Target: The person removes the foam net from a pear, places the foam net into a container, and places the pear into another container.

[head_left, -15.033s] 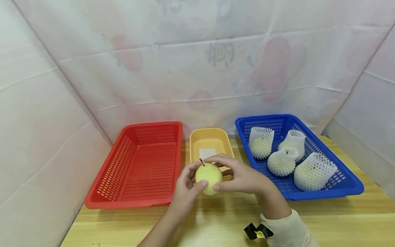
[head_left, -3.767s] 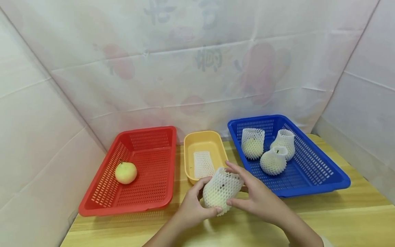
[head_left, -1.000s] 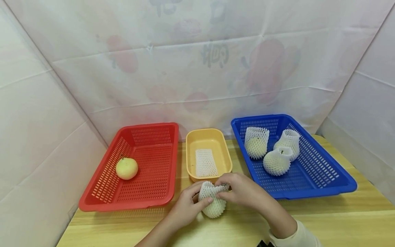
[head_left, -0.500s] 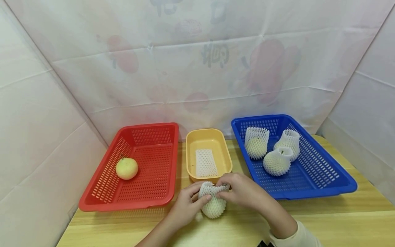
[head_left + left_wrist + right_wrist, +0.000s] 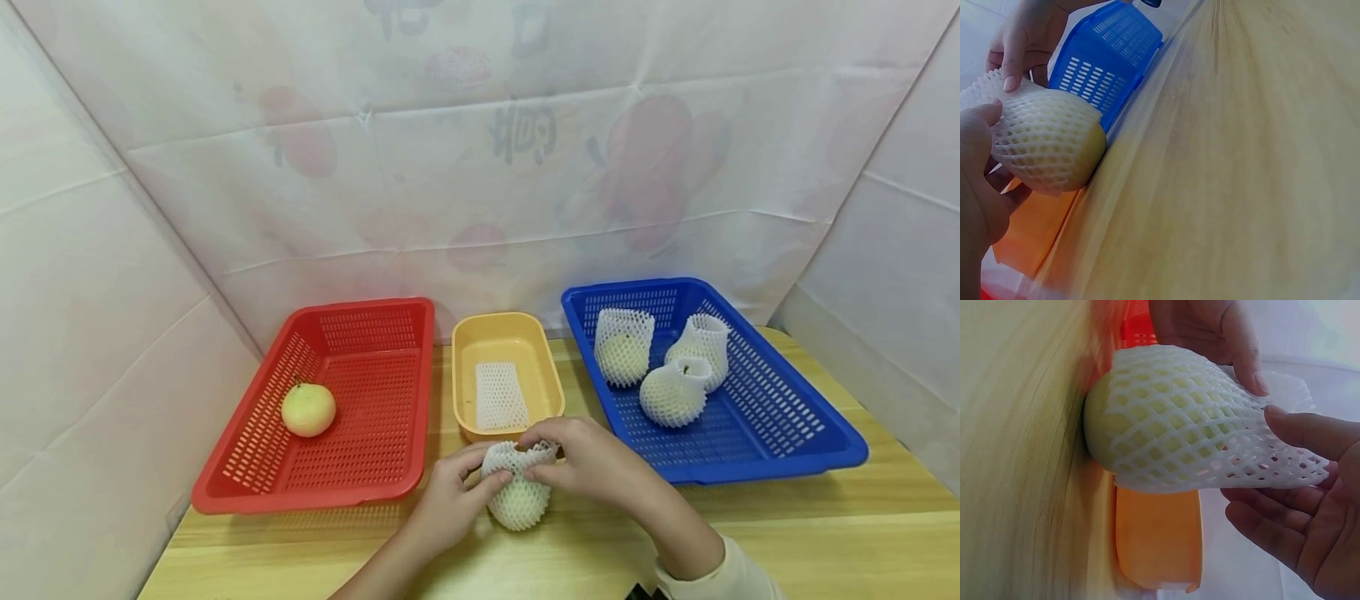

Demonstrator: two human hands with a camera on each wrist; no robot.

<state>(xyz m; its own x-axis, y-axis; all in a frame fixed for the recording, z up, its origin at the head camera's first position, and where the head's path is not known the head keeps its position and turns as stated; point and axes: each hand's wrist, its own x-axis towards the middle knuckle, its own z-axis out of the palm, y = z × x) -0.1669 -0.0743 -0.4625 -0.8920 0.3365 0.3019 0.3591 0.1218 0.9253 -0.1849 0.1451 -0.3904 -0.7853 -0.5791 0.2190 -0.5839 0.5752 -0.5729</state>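
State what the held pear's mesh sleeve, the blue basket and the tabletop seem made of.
Mesh sleeve: probably soft plastic foam, matte white, judging by thick, pliable-looking diamond strands.
Blue basket: likely moulded plastic, slightly glossy, with regular slots and rounded rim.
Tabletop: wood or wood-look laminate, faintly shiny; its grain leaves that open.

Pear (image 5: 1098,428), inside white net (image 5: 1175,419), base bare
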